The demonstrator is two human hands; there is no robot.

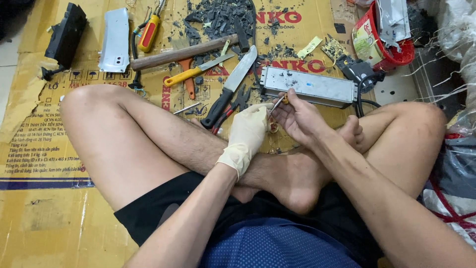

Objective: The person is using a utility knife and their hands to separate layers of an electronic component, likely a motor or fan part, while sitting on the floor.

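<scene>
I sit cross-legged on flattened cardboard (54, 218). My left hand (246, 135), in a cream rubber glove, is closed around a small part that its fingers hide. My bare right hand (296, 117) pinches a thin metal tool (277, 103) whose tip points toward the gloved hand. A long silver metal box (310, 87) with a black cable lies just beyond both hands.
Tools lie ahead: a large black-handled knife (232, 85), a yellow-handled knife (196, 70), a wooden-handled hammer (184, 51), a yellow screwdriver (148, 33), red-handled pliers (229, 110). Dark plastic shards (220, 19) are piled behind. A red bucket (384, 42) stands far right, a black casing (65, 37) far left.
</scene>
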